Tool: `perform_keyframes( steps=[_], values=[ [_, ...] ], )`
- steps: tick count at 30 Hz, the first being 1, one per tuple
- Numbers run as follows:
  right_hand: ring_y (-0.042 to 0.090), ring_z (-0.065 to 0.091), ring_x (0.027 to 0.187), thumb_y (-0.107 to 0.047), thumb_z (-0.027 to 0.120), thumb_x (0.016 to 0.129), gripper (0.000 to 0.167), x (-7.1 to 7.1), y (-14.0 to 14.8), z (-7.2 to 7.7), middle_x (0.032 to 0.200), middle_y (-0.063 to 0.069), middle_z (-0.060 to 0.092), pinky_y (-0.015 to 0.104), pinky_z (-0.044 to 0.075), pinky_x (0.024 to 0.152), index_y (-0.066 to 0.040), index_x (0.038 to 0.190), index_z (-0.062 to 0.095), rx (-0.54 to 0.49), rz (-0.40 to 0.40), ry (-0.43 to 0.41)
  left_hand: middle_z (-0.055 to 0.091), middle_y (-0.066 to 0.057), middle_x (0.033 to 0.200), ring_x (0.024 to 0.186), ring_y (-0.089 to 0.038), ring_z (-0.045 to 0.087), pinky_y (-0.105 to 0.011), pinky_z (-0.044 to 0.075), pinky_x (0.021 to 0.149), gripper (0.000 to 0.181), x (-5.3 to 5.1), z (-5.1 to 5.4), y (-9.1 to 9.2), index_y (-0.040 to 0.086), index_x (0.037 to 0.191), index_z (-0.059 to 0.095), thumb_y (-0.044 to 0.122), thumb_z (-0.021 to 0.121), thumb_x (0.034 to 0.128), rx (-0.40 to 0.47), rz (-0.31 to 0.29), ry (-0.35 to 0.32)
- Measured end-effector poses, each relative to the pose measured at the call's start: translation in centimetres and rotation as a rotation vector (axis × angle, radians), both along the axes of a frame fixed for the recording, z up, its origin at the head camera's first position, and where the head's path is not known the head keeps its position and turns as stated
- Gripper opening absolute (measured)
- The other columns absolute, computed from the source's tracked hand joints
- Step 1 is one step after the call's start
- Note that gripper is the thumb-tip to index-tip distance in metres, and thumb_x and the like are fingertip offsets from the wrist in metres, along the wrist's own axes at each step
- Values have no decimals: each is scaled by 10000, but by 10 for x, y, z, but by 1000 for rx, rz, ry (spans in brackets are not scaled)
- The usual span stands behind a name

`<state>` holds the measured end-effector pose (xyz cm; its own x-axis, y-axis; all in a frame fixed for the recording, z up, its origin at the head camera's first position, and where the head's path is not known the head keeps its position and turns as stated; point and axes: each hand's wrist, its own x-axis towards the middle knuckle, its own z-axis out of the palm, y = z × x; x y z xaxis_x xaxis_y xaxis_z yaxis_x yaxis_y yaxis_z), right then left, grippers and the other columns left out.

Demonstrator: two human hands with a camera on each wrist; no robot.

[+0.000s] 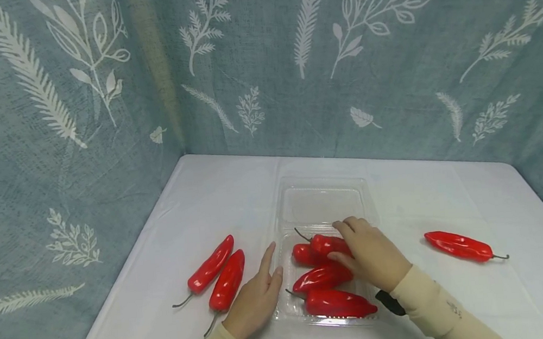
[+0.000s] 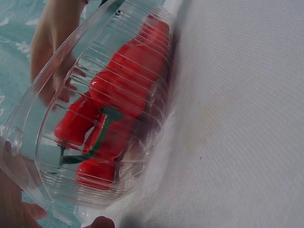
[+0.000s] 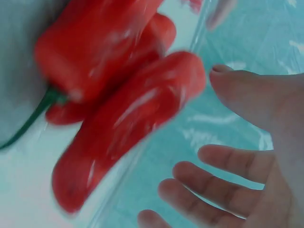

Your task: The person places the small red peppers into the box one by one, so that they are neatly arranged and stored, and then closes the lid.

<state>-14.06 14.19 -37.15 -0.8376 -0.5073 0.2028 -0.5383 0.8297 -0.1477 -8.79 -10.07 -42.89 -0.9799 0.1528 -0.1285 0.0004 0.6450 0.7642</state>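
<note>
A clear plastic container (image 1: 291,304) holds several red peppers; one pepper (image 1: 340,303) lies along its near side, another (image 1: 322,277) just behind it. My right hand (image 1: 375,252) is over the container's right side, beside the rear pepper (image 1: 330,244). In the right wrist view, the hand (image 3: 247,161) has its thumb and fingers spread, the thumb tip close to a pepper (image 3: 128,128). My left hand (image 1: 257,302) is at the container's left edge, index finger extended. The left wrist view shows peppers (image 2: 137,61) through the container's ribbed wall (image 2: 114,194).
Two red peppers (image 1: 212,265) (image 1: 228,283) lie on the white table (image 1: 163,267) to the left of my left hand. Another pepper (image 1: 460,247) lies far to the right. The container's raised lid (image 1: 323,200) extends behind it, and a patterned blue-green curtain (image 1: 266,110) surrounds the table's back and sides.
</note>
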Motion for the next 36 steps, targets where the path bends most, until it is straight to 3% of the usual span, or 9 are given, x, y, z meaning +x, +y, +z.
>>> perform_keyframes(
  steps=[4, 8, 15, 24, 29, 36],
  values=[
    [273, 601, 979, -325, 777, 793, 591, 1, 23, 7, 1098, 128, 613, 419, 558, 809, -33, 1254, 550, 0, -57, 16, 571, 15, 718, 630, -99, 596, -318, 541, 604, 657, -1, 1, 0, 242, 1546, 134, 423, 434, 989, 2, -2, -16],
    [318, 603, 977, -277, 789, 783, 576, -3, 49, 11, 1088, 167, 610, 452, 555, 806, -2, 1232, 554, 8, -103, 60, 620, -4, 791, 701, -128, 636, -360, 563, 644, 663, -2, 2, -1, 259, 1543, 138, 433, 447, 984, -11, 18, -21],
    [408, 572, 951, -126, 807, 747, 527, -8, 105, 9, 1079, 256, 583, 518, 518, 806, 68, 1172, 564, -24, -168, 89, 609, -3, 776, 667, -114, 604, -319, 531, 610, 660, -2, 0, -1, 277, 1543, 137, 428, 451, 983, -13, 24, -20],
    [487, 506, 1007, -112, 782, 762, 531, -7, 162, 1, 1133, 332, 525, 604, 465, 824, 100, 1189, 548, 29, -309, -96, 582, -3, 734, 618, -115, 582, -307, 522, 588, 663, -2, 0, 1, 283, 1544, 121, 426, 449, 986, -2, 7, -31],
    [488, 493, 1002, -109, 783, 749, 535, -9, 180, -6, 1139, 336, 516, 631, 464, 817, 73, 1199, 560, 43, -364, -194, 628, -27, 815, 657, -141, 606, -336, 525, 603, 652, -2, 1, 0, 287, 1541, 139, 421, 452, 985, -32, 27, -29],
    [522, 472, 1027, -78, 762, 756, 529, -7, 196, -17, 1154, 368, 493, 660, 453, 812, 73, 1214, 547, 47, -430, -281, 554, 2, 710, 540, -133, 512, -285, 446, 510, 642, -1, 0, 1, 280, 1543, 131, 392, 444, 994, -9, 22, -33]
  ],
)
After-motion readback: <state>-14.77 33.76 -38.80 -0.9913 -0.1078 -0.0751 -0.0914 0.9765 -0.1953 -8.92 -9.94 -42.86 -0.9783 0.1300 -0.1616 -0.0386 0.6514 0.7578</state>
